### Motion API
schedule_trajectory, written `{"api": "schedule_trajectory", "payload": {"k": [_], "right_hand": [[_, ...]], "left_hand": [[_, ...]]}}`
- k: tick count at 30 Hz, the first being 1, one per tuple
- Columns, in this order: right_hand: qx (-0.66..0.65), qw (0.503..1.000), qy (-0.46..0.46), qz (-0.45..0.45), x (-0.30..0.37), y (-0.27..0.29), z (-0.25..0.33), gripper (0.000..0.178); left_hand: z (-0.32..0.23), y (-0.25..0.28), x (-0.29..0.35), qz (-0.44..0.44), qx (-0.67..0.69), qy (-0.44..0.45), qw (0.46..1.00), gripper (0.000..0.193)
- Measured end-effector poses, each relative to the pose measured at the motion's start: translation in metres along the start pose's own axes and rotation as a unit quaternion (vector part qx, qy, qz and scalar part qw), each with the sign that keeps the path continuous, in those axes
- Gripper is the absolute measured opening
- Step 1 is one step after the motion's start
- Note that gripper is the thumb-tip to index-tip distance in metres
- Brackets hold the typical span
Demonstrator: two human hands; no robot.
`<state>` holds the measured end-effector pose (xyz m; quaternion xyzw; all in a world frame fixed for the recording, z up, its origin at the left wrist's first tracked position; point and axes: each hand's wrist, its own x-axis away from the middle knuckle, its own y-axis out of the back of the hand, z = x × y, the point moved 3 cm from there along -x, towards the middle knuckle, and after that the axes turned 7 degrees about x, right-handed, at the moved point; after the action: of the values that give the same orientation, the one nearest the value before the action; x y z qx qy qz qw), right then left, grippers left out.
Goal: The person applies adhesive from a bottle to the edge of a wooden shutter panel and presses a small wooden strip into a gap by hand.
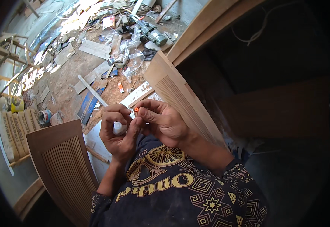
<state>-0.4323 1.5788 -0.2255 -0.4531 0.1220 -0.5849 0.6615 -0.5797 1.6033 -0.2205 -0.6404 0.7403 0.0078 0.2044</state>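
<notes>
My left hand (pixel 114 128) is closed around a small white plastic bottle (pixel 119 128), whose rounded end shows between the fingers. Close beside it, my right hand (pixel 166 123) pinches a small orange cap (pixel 136 109) between thumb and forefinger. The two hands meet in front of my chest, thumb tips almost together, so the bottle's other end is hidden. A wooden panel with a grooved middle (pixel 176 89) stands just beyond my right forearm. A similar slatted wooden panel (pixel 67 160) is to the left of my left forearm.
Wood offcuts, plastic scraps and dust cover the floor ahead, with a green power tool (pixel 155 37) among them. Stacked sacks (pixel 16 132) and a small paint tin (pixel 45 116) stand at left. An orange-and-white carton (pixel 120 87) lies ahead. A dark wooden-framed opening (pixel 248 75) is at right.
</notes>
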Motion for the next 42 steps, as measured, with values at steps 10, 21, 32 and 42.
{"api": "schedule_trajectory", "payload": {"k": [10,21,32,42], "right_hand": [[-0.154,0.987,0.028,-0.032,0.031,0.039,-0.016,0.015],[-0.062,0.975,0.14,-0.161,0.078,0.219,-0.045,0.014],[0.049,0.915,0.052,-0.398,-0.032,0.593,-0.323,0.013],[0.523,0.641,0.054,-0.56,-0.17,0.824,-0.518,0.007]], "left_hand": [[0.019,-0.021,0.003,0.107,-0.005,0.074,0.992,0.028],[0.067,-0.05,0.023,0.062,0.128,0.156,0.977,0.032],[0.365,-0.065,0.07,0.287,-0.04,0.068,0.955,0.039],[0.6,0.005,0.081,0.322,-0.056,-0.015,0.945,0.042]]}}
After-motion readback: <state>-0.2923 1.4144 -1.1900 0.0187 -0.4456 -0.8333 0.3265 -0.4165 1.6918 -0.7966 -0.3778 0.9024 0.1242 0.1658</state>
